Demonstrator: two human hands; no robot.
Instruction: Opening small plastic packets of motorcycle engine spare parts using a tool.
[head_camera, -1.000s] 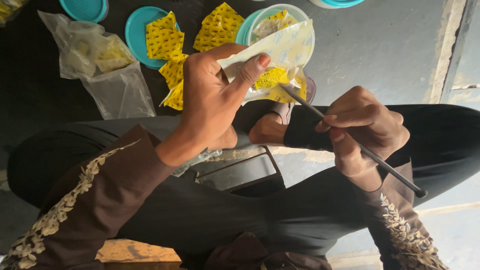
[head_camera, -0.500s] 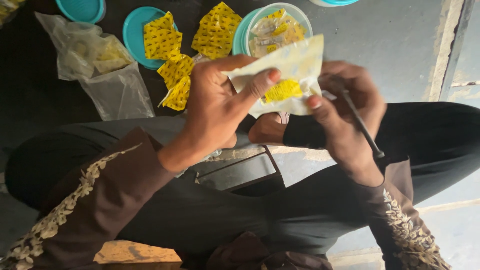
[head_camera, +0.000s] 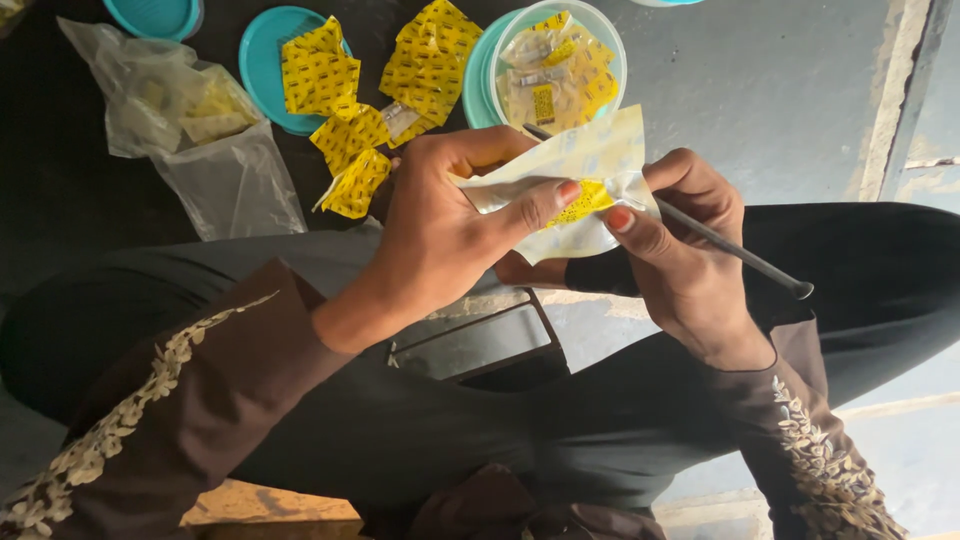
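My left hand (head_camera: 440, 230) and right hand (head_camera: 680, 250) pinch a clear packet (head_camera: 575, 185) with a yellow label (head_camera: 580, 203); my right also grips a thin rod (head_camera: 730, 250).

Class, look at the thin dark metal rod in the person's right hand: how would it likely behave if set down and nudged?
The rod looks straight and rigid, so it probably would not bend. Its round slim shaft might roll, though the wider flat end could make it curve. The right hand pinches it lightly, suggesting little weight.
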